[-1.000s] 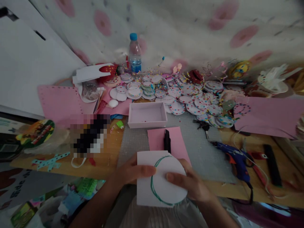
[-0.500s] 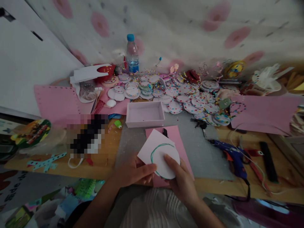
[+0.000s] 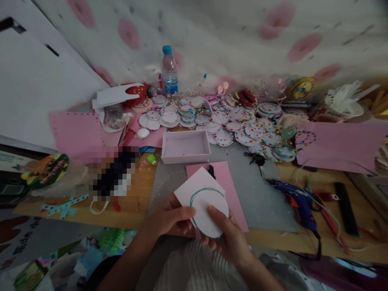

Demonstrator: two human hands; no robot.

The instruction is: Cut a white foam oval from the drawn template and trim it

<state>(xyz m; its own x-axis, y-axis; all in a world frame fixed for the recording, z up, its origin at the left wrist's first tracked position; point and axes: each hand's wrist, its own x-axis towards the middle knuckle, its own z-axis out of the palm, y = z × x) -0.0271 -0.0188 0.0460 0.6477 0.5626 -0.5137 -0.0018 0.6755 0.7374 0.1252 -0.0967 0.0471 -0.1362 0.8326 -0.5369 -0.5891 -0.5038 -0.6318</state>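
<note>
My left hand (image 3: 177, 216) pinches the left edge of a white card (image 3: 198, 182) with a green curved line drawn on it. A white paper disc (image 3: 212, 222) lies against the card, inside that green curve. My right hand (image 3: 227, 230) grips the disc, its thumb pressed on the disc's face and the fingers underneath. Both papers are held above the near edge of the table. Beneath them a pink sheet (image 3: 232, 192) rests on a grey cutting mat (image 3: 260, 202), with a small black object (image 3: 211, 171) partly covered by the card.
Behind the mat's middle stands a white open box (image 3: 186, 157). Many decorated white discs (image 3: 224, 137) are heaped at the back, beside a water bottle (image 3: 170, 72). To the right lie a blue glue gun (image 3: 298, 202), keys (image 3: 257, 159) and a black bar (image 3: 346, 208).
The disc has shifted slightly down and left against the card, so more of the green curve shows above it. Both hands keep their hold.
</note>
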